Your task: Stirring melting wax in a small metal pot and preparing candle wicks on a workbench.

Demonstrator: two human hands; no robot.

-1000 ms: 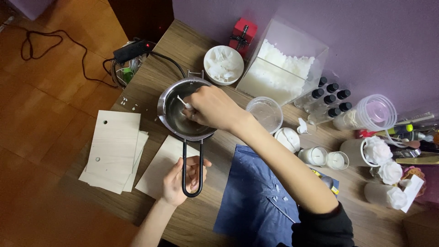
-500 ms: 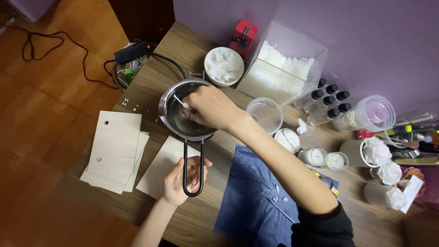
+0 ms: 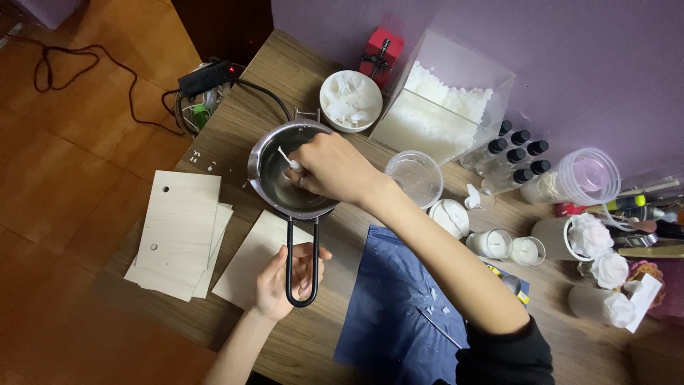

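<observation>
Over the steel pot, right hand pinches a white stick; left hand grips its handle.

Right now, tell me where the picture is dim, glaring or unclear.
Head view: floor at lower left falls into shadow; the steel pot shows soft rim glints, no harsh glare; the right hand hides the pot's contents; the clutter at the right edge looks slightly soft.

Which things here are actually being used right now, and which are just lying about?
In use: metal pot, its black loop handle in the left hand, white stick in the right hand.

Lying about: wooden boards, white bowl, small bottles, candles.
</observation>
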